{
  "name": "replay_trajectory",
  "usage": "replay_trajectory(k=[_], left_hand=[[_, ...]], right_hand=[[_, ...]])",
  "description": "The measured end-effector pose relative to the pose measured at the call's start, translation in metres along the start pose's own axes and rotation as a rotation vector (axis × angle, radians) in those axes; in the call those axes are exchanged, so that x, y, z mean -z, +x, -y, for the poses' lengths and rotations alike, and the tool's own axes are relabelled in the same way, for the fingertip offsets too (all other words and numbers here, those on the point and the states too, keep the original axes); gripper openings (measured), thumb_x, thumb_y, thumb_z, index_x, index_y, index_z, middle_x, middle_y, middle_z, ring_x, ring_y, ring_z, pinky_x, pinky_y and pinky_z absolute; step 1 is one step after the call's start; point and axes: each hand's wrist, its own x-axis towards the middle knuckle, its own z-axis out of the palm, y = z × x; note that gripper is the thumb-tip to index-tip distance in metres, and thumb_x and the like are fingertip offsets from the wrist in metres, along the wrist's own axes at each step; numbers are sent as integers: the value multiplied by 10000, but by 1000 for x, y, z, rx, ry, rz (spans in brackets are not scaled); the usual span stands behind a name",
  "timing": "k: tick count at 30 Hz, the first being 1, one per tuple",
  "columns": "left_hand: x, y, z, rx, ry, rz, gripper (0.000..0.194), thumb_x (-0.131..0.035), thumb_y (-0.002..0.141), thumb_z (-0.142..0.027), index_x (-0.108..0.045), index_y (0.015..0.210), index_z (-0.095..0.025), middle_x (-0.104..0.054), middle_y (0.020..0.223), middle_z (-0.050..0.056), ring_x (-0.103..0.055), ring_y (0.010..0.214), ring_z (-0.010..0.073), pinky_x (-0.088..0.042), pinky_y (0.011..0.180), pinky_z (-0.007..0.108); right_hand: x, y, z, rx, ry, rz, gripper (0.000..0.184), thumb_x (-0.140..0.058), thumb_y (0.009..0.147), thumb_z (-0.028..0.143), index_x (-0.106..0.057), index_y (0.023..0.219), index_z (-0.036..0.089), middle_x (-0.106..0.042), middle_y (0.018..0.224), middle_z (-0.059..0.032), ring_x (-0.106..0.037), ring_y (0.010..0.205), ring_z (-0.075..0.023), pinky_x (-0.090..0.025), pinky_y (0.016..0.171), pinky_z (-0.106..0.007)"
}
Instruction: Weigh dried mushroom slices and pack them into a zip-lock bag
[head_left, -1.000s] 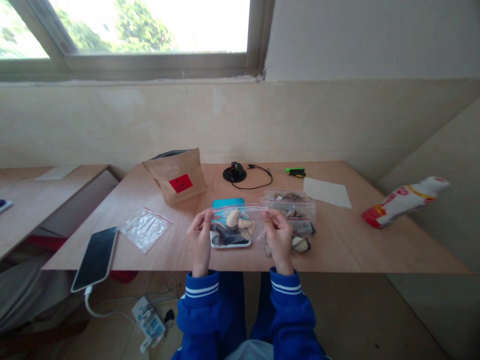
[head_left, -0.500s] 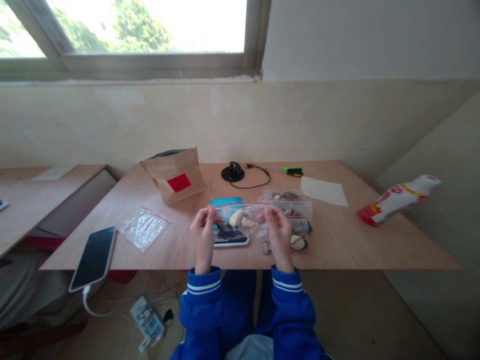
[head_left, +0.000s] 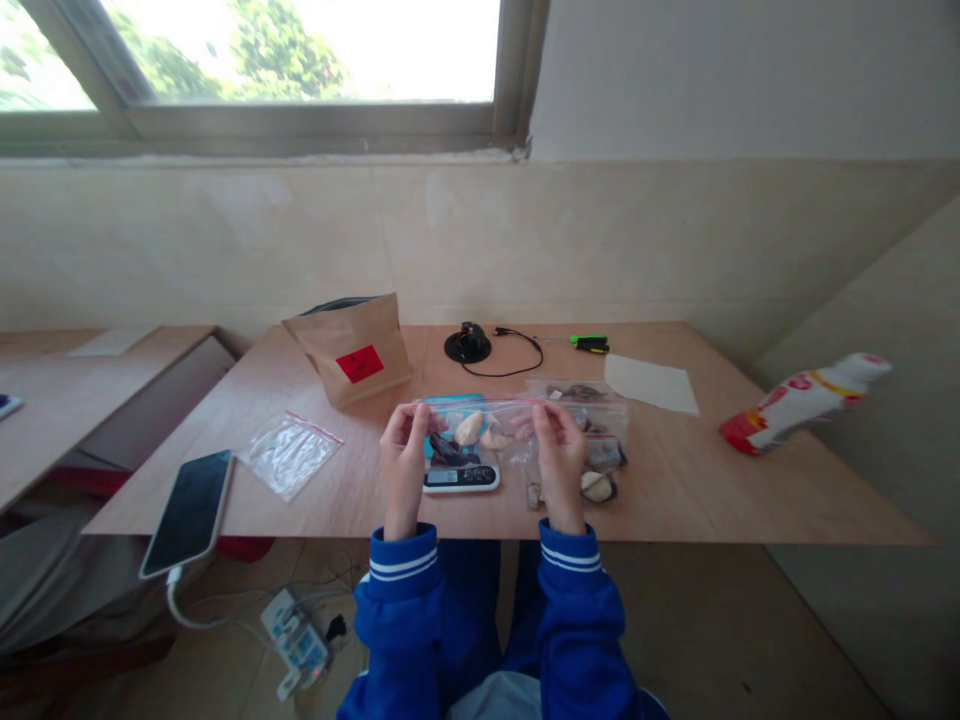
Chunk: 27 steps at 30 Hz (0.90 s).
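Observation:
A clear zip bag [head_left: 491, 420] with a red-edged top hangs between my two hands, holding pale and dark dried pieces that look like sliced mushroom. My left hand [head_left: 405, 450] pinches its left top corner, and my right hand [head_left: 559, 450] pinches the right end of the strip. Behind and below the bag lies a digital scale [head_left: 461, 478] with a small display and a blue top, partly covered by the bag. Beside my right hand, several filled zip bags [head_left: 600, 455] lie on the table, overlapping; dark and pale pieces show inside.
On the left are an empty zip bag [head_left: 291, 455], a charging phone [head_left: 187, 512] jutting over the table edge and a brown paper bag [head_left: 352, 350]. Farther back lie a black round device with cable [head_left: 469, 343], a screwdriver [head_left: 590, 343] and white paper [head_left: 651, 384]. A bottle [head_left: 802, 403] leans at right.
The bag in my hands has risen slightly, so the scale's display and buttons now show beneath it. Both hands keep their pinch on the top edge. The view has shifted a little.

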Motion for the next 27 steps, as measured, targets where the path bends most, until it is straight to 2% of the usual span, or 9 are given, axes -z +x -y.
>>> replay_trajectory(k=[3, 6, 9, 11, 13, 18, 22, 27], left_hand=[[-1, -2, 3, -13, 20, -11, 295, -567, 871, -457, -576, 770, -181, -611, 721, 9, -566, 685, 124, -458, 664, 236], [-2, -6, 8, -29, 94, -75, 309, -555, 878, -464, -577, 763, -179, -620, 743, 18, -583, 719, 134, -462, 687, 242], [-5, -12, 10, -26, 181, -185, 311, -551, 880, -468, -581, 767, -179, -622, 745, 17, -592, 734, 137, -462, 702, 241], [-7, -16, 8, -38, 179, -214, 316, -538, 889, -467, -562, 754, -183, -608, 728, 7, -586, 725, 130, -459, 705, 238], [-10, -18, 6, -51, 133, -206, 325, -519, 901, -471, -536, 743, -186, -589, 713, -4, -575, 710, 121, -457, 706, 234], [-17, -22, 2, -35, 80, -236, 326, -495, 915, -473, -526, 762, -188, -584, 706, -8, -565, 672, 110, -456, 681, 227], [-16, -23, 4, -43, 57, -224, 305, -500, 918, -455, -527, 775, -187, -591, 720, -5, -572, 691, 112, -457, 689, 228], [-10, -23, 6, -53, 92, -220, 325, -506, 911, -466, -543, 745, -188, -596, 710, -4, -577, 699, 118, -460, 698, 225]], right_hand=[[-1, -1, -3, -33, 0, -43, 284, -636, 807, 441, -652, 867, 163, -725, 756, -46, -660, 686, -183, -506, 664, -309], [-3, -4, -6, -45, -31, -94, 296, -647, 799, 441, -679, 853, 151, -742, 815, -65, -673, 781, -201, -512, 772, -341], [-5, -9, -8, -54, -10, -145, 301, -656, 793, 448, -687, 830, 151, -743, 797, -62, -673, 786, -205, -512, 803, -358], [-7, -10, -9, -67, 13, -164, 309, -660, 789, 458, -685, 824, 152, -742, 784, -60, -673, 775, -204, -516, 793, -356], [-8, -12, -11, -81, 26, -145, 315, -654, 796, 465, -686, 835, 154, -741, 788, -59, -673, 778, -200, -518, 788, -351], [-9, -15, -15, -89, 68, 6, 276, -646, 825, 440, -688, 781, 171, -727, 783, -43, -664, 765, -178, -518, 764, -325], [-11, -17, -13, -58, 123, -3, 226, -666, 823, 406, -685, 778, 185, -704, 722, -14, -632, 676, -147, -509, 711, -299], [-10, -18, -5, -71, 133, -11, 197, -680, 811, 385, -682, 779, 191, -698, 717, -11, -643, 708, -156, -509, 740, -306]])
